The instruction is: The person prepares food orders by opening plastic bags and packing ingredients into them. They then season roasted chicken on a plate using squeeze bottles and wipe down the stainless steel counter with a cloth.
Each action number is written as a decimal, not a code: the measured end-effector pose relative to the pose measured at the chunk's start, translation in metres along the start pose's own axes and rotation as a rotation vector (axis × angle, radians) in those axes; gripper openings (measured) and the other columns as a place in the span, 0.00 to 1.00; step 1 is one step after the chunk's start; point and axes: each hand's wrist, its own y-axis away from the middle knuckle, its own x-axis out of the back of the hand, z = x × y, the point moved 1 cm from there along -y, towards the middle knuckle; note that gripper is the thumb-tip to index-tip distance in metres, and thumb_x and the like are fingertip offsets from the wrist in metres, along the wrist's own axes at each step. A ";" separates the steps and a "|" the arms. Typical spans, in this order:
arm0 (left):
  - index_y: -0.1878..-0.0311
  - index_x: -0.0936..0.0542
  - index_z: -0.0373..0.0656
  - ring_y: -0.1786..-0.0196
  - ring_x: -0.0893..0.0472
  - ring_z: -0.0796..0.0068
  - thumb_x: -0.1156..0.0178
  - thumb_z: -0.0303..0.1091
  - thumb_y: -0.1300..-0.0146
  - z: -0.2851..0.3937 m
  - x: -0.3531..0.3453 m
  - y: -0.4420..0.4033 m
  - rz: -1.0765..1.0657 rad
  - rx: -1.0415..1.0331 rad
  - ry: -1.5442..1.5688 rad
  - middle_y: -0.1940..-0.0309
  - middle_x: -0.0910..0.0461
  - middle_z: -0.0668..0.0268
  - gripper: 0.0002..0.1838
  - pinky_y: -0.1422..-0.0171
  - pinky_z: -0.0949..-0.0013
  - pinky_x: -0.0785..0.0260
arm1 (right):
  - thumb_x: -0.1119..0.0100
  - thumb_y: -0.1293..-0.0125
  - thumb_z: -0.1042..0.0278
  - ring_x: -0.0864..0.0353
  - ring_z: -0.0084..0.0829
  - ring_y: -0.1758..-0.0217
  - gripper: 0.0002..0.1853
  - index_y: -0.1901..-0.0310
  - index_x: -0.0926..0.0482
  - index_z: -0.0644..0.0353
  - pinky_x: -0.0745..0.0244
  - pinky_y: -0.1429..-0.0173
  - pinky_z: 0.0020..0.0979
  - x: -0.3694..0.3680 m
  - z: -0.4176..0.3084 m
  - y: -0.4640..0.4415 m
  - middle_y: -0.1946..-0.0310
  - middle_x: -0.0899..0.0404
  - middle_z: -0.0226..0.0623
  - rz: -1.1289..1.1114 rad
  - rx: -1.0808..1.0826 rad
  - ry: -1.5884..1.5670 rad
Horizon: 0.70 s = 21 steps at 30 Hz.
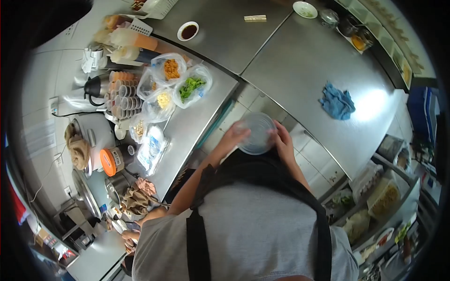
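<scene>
In front of my apron I hold a round, see-through plastic container (pixel 258 133) above the gap between the counters. My left hand (pixel 238 135) grips its left side, the fingers slightly blurred. On the opposite edge, my right hand (pixel 281 136) is closed around the rim. Whether a lid sits on the container, I cannot tell. Nearest on the left counter are open plastic bags of chopped green leaves (pixel 191 89), orange-brown bits (pixel 171 69) and pale yellow pieces (pixel 163 100).
Stacked sauce cups (pixel 125 96) and an orange-lidded tub (pixel 110 162) stand on the left. A blue cloth (pixel 337 101) lies on the right steel counter (pixel 300 70). A bowl of dark sauce (pixel 188 31) sits farther back. Another person's hand (pixel 130 236) shows at lower left.
</scene>
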 end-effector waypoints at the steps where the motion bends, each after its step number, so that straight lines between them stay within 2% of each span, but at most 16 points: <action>1: 0.36 0.30 0.42 0.54 0.18 0.69 0.42 0.41 0.31 0.010 0.004 -0.004 -0.061 -0.005 0.113 0.53 0.18 0.58 0.24 0.51 0.71 0.26 | 0.48 0.28 0.69 0.21 0.22 0.64 0.24 0.32 0.35 0.58 0.25 0.58 0.25 -0.006 -0.013 -0.008 0.58 0.19 0.35 -0.031 0.002 0.013; 3: 0.37 0.29 0.41 0.54 0.17 0.68 0.43 0.39 0.30 0.025 0.015 -0.005 -0.174 -0.009 0.329 0.52 0.18 0.56 0.22 0.52 0.70 0.24 | 0.48 0.28 0.71 0.21 0.22 0.62 0.24 0.32 0.35 0.58 0.25 0.55 0.25 -0.021 -0.037 -0.016 0.56 0.19 0.35 -0.099 0.004 0.027; 4: 0.37 0.29 0.41 0.54 0.17 0.68 0.44 0.38 0.30 0.033 0.019 -0.002 -0.175 -0.024 0.271 0.52 0.18 0.56 0.21 0.52 0.69 0.24 | 0.45 0.29 0.70 0.20 0.23 0.56 0.24 0.33 0.34 0.58 0.25 0.50 0.27 -0.022 -0.047 -0.018 0.54 0.19 0.34 -0.138 -0.012 -0.015; 6: 0.37 0.28 0.41 0.54 0.17 0.66 0.46 0.36 0.29 0.046 0.025 0.001 -0.177 -0.062 0.160 0.51 0.18 0.56 0.20 0.52 0.66 0.23 | 0.46 0.28 0.66 0.21 0.24 0.51 0.24 0.33 0.34 0.58 0.26 0.46 0.29 -0.024 -0.057 -0.017 0.53 0.19 0.36 -0.162 0.020 0.011; 9: 0.39 0.27 0.41 0.56 0.16 0.67 0.45 0.36 0.29 0.044 0.039 -0.003 -0.069 -0.110 0.243 0.55 0.17 0.57 0.18 0.55 0.67 0.22 | 0.48 0.27 0.60 0.21 0.27 0.49 0.23 0.34 0.33 0.56 0.26 0.44 0.32 -0.018 -0.042 -0.006 0.52 0.19 0.36 -0.060 -0.110 -0.139; 12: 0.40 0.25 0.41 0.56 0.16 0.70 0.47 0.36 0.28 0.045 0.049 -0.008 -0.033 -0.092 0.043 0.54 0.17 0.58 0.17 0.56 0.69 0.22 | 0.46 0.30 0.53 0.20 0.27 0.50 0.23 0.38 0.27 0.55 0.26 0.45 0.31 0.028 0.050 0.002 0.52 0.18 0.41 0.061 -0.296 0.130; 14: 0.40 0.26 0.41 0.59 0.16 0.73 0.43 0.31 0.32 0.034 0.054 -0.015 -0.066 -0.055 -0.117 0.59 0.16 0.60 0.18 0.60 0.72 0.23 | 0.42 0.33 0.51 0.18 0.28 0.55 0.22 0.44 0.21 0.55 0.24 0.49 0.33 0.060 0.111 0.030 0.60 0.17 0.37 0.184 -0.336 0.735; 16: 0.40 0.26 0.42 0.61 0.16 0.75 0.41 0.28 0.35 0.026 0.053 -0.020 -0.134 -0.010 -0.311 0.61 0.16 0.61 0.20 0.62 0.73 0.24 | 0.42 0.35 0.53 0.18 0.27 0.64 0.19 0.49 0.19 0.56 0.22 0.56 0.32 0.094 0.179 0.066 0.65 0.17 0.35 0.316 -0.628 0.904; 17: 0.39 0.27 0.44 0.64 0.16 0.77 0.38 0.26 0.39 0.027 0.045 -0.018 -0.118 -0.010 -0.392 0.65 0.16 0.63 0.24 0.65 0.74 0.25 | 0.42 0.34 0.54 0.18 0.27 0.67 0.18 0.49 0.19 0.55 0.22 0.59 0.33 0.119 0.221 0.098 0.65 0.17 0.33 0.413 -0.698 0.685; 18: 0.38 0.28 0.44 0.64 0.16 0.77 0.38 0.27 0.39 0.025 0.034 -0.028 -0.221 -0.013 -0.476 0.65 0.16 0.63 0.24 0.65 0.74 0.25 | 0.43 0.34 0.55 0.19 0.27 0.70 0.18 0.48 0.20 0.54 0.22 0.62 0.34 0.125 0.260 0.136 0.66 0.17 0.31 0.543 -0.763 0.428; 20: 0.37 0.29 0.46 0.65 0.16 0.77 0.38 0.28 0.38 0.022 0.025 -0.031 -0.316 -0.030 -0.581 0.66 0.16 0.64 0.25 0.64 0.74 0.25 | 0.44 0.34 0.56 0.20 0.27 0.71 0.20 0.43 0.23 0.52 0.23 0.65 0.37 0.115 0.260 0.162 0.67 0.17 0.32 0.684 -0.852 0.097; 21: 0.37 0.29 0.46 0.65 0.16 0.77 0.38 0.28 0.38 0.021 0.022 -0.034 -0.342 -0.028 -0.606 0.66 0.16 0.64 0.25 0.64 0.74 0.25 | 0.43 0.34 0.60 0.20 0.27 0.68 0.22 0.38 0.27 0.50 0.22 0.64 0.37 0.110 0.257 0.169 0.63 0.17 0.33 0.709 -0.859 0.034</action>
